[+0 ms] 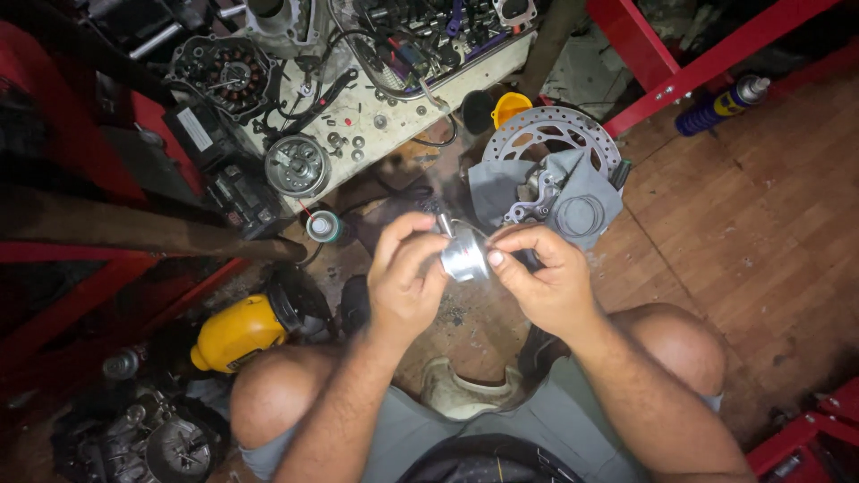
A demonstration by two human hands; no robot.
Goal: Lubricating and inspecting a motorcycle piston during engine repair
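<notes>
Both hands met over the person's bare knees, above the wooden floor (761,224). The left hand (404,273) and the right hand (541,277) together gripped a small, shiny, silver metal cylinder (465,259), fingers clenched on it from either side, the right thumb pressed against its face. A thin metal pin (444,224) stood up just behind it, beside the left fingertips. Beyond the hands, a perforated silver brake disc (550,134) lay partly under a grey cloth (582,201). A yellow power tool (240,333) lay near the left knee. A blue spray can (720,105) lay by a red metal frame (680,67). A white board (394,98) carried scattered bolts, wires and engine parts.
</notes>
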